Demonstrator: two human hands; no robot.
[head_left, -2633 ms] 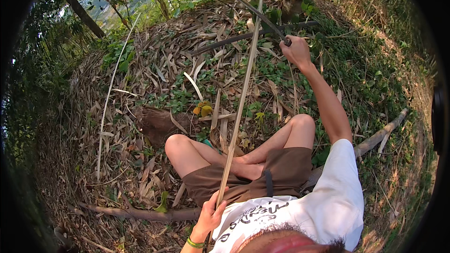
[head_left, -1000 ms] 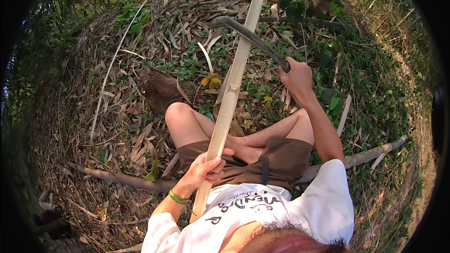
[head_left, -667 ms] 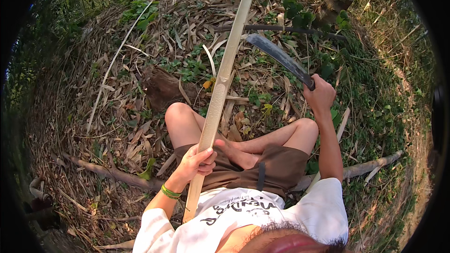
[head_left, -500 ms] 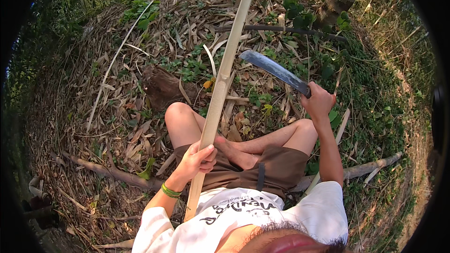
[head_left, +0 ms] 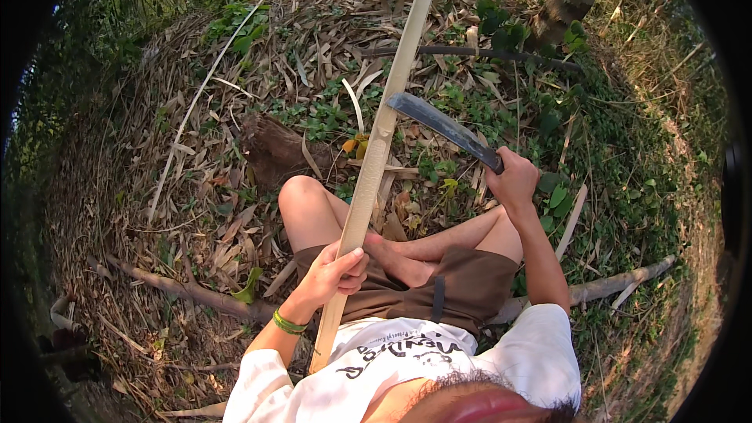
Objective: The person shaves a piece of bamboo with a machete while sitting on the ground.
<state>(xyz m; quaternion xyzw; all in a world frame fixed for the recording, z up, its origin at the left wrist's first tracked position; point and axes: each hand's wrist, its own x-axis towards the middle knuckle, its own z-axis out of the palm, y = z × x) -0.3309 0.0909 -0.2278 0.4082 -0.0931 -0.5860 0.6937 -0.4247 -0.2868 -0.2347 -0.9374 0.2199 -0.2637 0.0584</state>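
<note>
**Curved blade (head_left: pixel 446 127) at the edge of a pale slat (head_left: pixel 376 153)**

Far left, I see a thin stick (head_left: pixel 210 74) on the leaf litter, then a brown log (head_left: pixel 274 149). The left hand (head_left: pixel 337 272) is clamped round the slat's lower part; the slat slants up over the crossed legs (head_left: pixel 395 254). Just right, the blade's tip meets its edge in view; contact I can't tell. The right hand (head_left: pixel 513 182) grips the handle end.
</note>
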